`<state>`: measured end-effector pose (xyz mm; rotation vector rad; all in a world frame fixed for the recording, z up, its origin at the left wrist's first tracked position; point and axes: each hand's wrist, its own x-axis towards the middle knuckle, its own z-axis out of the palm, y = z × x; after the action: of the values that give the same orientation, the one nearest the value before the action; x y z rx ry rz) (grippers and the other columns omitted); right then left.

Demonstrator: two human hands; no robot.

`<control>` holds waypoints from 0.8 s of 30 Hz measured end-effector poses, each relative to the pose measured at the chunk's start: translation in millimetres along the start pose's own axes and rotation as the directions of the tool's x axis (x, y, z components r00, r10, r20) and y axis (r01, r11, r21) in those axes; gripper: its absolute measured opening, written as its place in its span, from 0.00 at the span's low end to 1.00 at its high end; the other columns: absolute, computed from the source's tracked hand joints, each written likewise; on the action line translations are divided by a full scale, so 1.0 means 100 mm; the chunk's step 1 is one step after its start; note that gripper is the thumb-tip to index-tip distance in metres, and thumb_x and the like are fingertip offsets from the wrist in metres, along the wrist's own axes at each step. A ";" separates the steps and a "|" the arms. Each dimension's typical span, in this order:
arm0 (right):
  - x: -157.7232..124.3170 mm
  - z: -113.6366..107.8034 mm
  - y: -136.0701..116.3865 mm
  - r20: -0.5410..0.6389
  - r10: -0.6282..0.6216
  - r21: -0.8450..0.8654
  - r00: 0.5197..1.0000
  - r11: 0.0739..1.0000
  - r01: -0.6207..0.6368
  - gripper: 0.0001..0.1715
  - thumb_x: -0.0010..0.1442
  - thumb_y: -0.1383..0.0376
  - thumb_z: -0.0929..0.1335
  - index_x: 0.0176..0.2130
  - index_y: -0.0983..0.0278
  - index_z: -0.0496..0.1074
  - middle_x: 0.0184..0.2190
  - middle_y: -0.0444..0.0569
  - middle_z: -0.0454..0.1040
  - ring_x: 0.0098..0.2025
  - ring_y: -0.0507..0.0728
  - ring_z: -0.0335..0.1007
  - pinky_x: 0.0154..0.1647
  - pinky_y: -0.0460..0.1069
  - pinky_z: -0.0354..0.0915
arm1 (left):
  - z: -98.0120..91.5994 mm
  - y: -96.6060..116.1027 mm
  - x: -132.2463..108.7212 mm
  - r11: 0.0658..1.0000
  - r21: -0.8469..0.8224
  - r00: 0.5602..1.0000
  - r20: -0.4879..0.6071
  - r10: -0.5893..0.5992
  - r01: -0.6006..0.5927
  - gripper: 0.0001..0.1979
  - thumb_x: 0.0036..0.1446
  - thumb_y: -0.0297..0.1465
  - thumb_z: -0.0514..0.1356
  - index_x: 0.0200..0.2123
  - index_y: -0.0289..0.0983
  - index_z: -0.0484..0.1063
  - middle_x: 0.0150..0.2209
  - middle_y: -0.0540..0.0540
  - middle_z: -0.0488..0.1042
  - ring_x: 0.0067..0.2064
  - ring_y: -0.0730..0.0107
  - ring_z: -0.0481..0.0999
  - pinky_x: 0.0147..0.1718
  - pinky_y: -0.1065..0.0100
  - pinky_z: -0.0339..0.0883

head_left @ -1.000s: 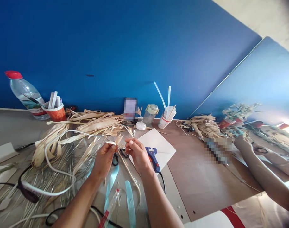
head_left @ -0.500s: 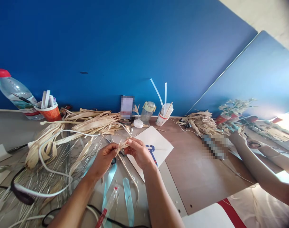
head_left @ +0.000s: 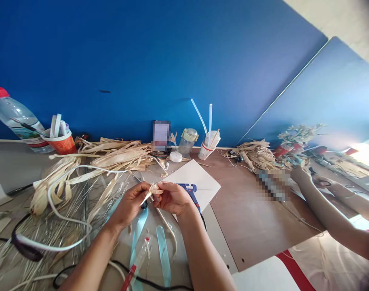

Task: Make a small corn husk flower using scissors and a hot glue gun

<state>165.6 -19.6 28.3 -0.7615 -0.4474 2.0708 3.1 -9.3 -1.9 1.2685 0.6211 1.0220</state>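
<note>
Between my two hands is a small folded piece of dry corn husk point(head_left: 153, 190), pale and pointed at its lower left end. My left hand point(head_left: 132, 202) pinches it from the left with thumb and fingertips. From the other side, my right hand point(head_left: 175, 198) grips it with curled fingers. A blue glue gun point(head_left: 192, 195) lies on a white sheet point(head_left: 202, 178) just behind my right hand, which partly hides it. Light-blue ribbon strips point(head_left: 163, 254) lie on the table below my hands.
Dry husks point(head_left: 123, 155) and thin stalks spread across the left. A water bottle point(head_left: 19, 121), an orange cup point(head_left: 61, 143), a jar point(head_left: 188, 142) and a cup with glue sticks point(head_left: 206, 150) line the blue partition. At right, a co-worker's hands point(head_left: 302, 178) hold scissors point(head_left: 322, 182).
The husk piece has turned, its point now facing down-left. My right hand's fingers have curled in and its wrist has rolled, uncovering more of the glue gun.
</note>
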 end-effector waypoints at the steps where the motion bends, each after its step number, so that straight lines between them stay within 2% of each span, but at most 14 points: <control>1: 0.01 0.00 0.01 0.015 0.026 0.044 1.000 0.999 -0.026 0.06 0.51 0.67 0.71 0.27 0.69 0.71 0.18 0.45 0.70 0.20 0.48 0.63 0.24 0.43 0.62 | 0.00 0.00 0.00 1.000 -0.011 1.000 -0.006 -0.007 0.007 0.07 0.58 0.35 0.62 0.34 0.38 0.77 0.33 0.46 0.77 0.35 0.67 0.73 0.39 0.66 0.66; 4: 0.03 0.01 0.05 0.028 0.025 0.081 0.999 0.996 -0.027 0.07 0.55 0.67 0.70 0.27 0.69 0.71 0.19 0.45 0.71 0.20 0.48 0.62 0.25 0.43 0.63 | 0.01 0.00 0.00 0.998 -0.048 0.999 -0.040 -0.033 0.031 0.06 0.58 0.34 0.62 0.34 0.38 0.77 0.33 0.46 0.78 0.34 0.68 0.74 0.37 0.67 0.66; 8: 0.04 0.02 0.08 -0.001 -0.052 0.061 0.999 0.997 0.052 0.09 0.57 0.66 0.69 0.27 0.69 0.71 0.18 0.46 0.71 0.20 0.49 0.62 0.25 0.44 0.64 | 0.04 -0.01 -0.01 0.992 -0.125 0.997 -0.071 -0.037 0.028 0.06 0.57 0.34 0.63 0.34 0.38 0.76 0.33 0.47 0.78 0.34 0.68 0.74 0.35 0.68 0.66; 13: 0.06 0.04 0.09 -0.021 0.023 0.149 1.000 0.989 -0.019 0.09 0.58 0.67 0.67 0.28 0.69 0.71 0.19 0.46 0.71 0.19 0.48 0.62 0.24 0.43 0.64 | 0.05 0.00 -0.01 0.968 -0.228 0.989 -0.079 -0.122 0.102 0.07 0.53 0.33 0.66 0.35 0.37 0.77 0.32 0.47 0.78 0.35 0.68 0.76 0.33 0.70 0.66; 16: 0.05 0.05 0.07 -0.078 -0.013 0.155 0.997 0.988 0.025 0.11 0.60 0.68 0.65 0.27 0.70 0.71 0.18 0.47 0.71 0.19 0.49 0.63 0.23 0.44 0.64 | 0.05 0.00 -0.01 0.958 -0.266 0.986 -0.094 -0.136 0.107 0.09 0.52 0.33 0.67 0.36 0.37 0.77 0.34 0.47 0.79 0.37 0.69 0.76 0.37 0.70 0.67; 20: 0.03 0.07 0.05 -0.135 -0.034 0.139 0.990 0.989 0.053 0.13 0.61 0.68 0.64 0.26 0.71 0.71 0.18 0.48 0.72 0.19 0.49 0.65 0.22 0.44 0.65 | 0.05 0.02 -0.03 0.970 -0.219 0.986 -0.110 -0.128 0.101 0.14 0.50 0.35 0.69 0.40 0.38 0.75 0.37 0.47 0.79 0.41 0.67 0.77 0.43 0.68 0.68; 24: 0.03 0.08 0.06 -0.134 -0.088 0.095 0.987 0.990 0.101 0.10 0.59 0.68 0.66 0.27 0.71 0.72 0.19 0.48 0.73 0.19 0.49 0.66 0.22 0.43 0.65 | 0.06 0.03 -0.03 0.996 -0.056 0.980 -0.184 -0.080 0.071 0.18 0.48 0.38 0.69 0.41 0.37 0.73 0.38 0.45 0.79 0.42 0.64 0.77 0.44 0.64 0.69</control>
<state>155.8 -21.0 29.7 -0.7936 -0.2977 1.9270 5.7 -14.9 2.0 1.1061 0.7773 1.0943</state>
